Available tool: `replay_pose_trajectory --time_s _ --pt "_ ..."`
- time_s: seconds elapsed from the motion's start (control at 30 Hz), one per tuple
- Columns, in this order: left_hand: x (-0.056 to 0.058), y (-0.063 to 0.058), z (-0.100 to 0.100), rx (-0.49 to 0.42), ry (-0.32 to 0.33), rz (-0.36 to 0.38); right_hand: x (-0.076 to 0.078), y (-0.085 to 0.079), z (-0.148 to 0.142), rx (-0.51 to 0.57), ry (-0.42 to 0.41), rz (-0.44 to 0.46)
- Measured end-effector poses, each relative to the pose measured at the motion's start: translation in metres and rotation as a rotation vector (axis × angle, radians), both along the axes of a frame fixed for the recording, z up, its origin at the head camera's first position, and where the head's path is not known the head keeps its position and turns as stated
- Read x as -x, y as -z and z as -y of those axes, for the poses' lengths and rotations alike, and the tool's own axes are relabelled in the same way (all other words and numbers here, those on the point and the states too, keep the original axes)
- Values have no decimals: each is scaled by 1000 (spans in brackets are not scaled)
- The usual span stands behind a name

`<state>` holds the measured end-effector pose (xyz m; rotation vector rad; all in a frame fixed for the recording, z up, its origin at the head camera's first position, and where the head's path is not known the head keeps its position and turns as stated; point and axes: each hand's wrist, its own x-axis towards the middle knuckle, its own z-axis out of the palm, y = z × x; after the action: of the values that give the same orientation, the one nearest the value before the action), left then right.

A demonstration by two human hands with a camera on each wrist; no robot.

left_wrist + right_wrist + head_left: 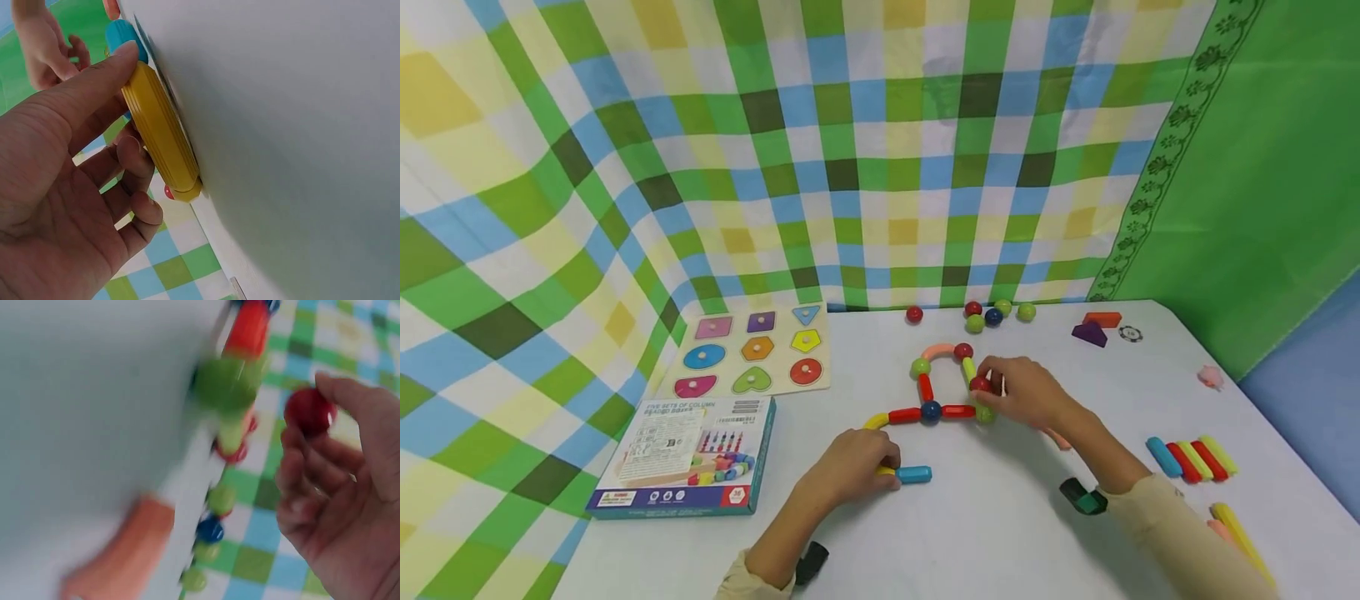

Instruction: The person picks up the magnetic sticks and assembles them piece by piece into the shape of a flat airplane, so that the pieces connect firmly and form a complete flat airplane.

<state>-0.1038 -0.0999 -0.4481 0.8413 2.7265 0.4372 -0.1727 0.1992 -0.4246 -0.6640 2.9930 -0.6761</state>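
My left hand (853,462) pinches a yellow curved rod (156,125) at the table surface, its thumb by the joint with a short blue rod (914,475). A second yellow piece (876,422) adjoins it and meets a red rod (905,415). That row runs through a dark blue ball (931,411) to another red rod (958,411) and a green ball (984,414). Above it, rods and balls form a loop topped by a salmon curved rod (937,351). My right hand (1026,392) holds a red ball (310,412) between thumb and fingers, over the loop's right side.
Loose balls (974,323) lie along the back edge. On the left are a shape puzzle board (816,367) and a toy box (681,458). To the right lie several coloured rods (1191,460), a purple block (1089,334) and a pink figure (1210,377).
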Motion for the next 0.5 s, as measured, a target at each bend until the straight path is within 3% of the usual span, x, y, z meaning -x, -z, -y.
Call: replay_pose_trajectory --time_s 0.1,0.23,0.5 --pt "1 0 1 -15 3 -4 -28 6 13 8 -81 75" --pt "3 1 1 -24 7 0 -52 18 27 -5 -154 155" --pt "5 2 0 -32 22 5 -64 39 44 30 -263 222"
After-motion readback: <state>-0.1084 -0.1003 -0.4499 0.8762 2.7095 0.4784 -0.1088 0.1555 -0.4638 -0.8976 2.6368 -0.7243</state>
